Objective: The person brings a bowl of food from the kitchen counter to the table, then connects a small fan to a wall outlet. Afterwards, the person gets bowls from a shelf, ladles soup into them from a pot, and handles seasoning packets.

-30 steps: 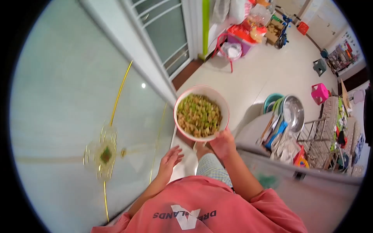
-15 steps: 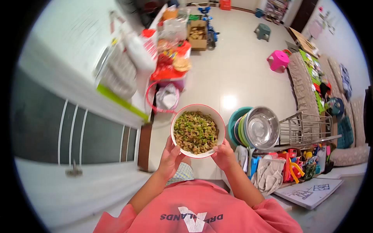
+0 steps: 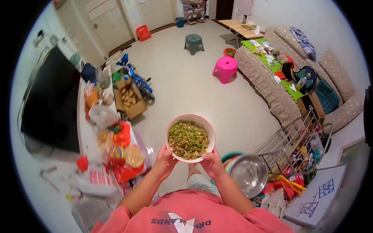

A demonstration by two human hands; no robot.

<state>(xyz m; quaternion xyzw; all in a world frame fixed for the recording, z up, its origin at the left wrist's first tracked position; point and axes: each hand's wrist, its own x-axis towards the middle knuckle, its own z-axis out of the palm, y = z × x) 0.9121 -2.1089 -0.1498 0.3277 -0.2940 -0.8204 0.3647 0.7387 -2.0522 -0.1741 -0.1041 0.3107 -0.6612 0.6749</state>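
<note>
Fingers, head view: the thumbs of the left hand and right hand bear on the near rim of a bowl, pinching it from both sides; the other fingers are largely hidden by the bowl, so whether they are spread or pressed together cannot be told. Bowl: round, white inside, edged in pinkish red, held mouth upward over the pale floor, in front of the pink shirt. Contents: a loose chopped mixture, brown pieces flecked with bright green — heaped unevenly, a band of white wall exposed, widest at the far and right sides. Surroundings: a metal basin near the right hand; farther forward, a cardboard box at left and a pink stool at right.
</note>
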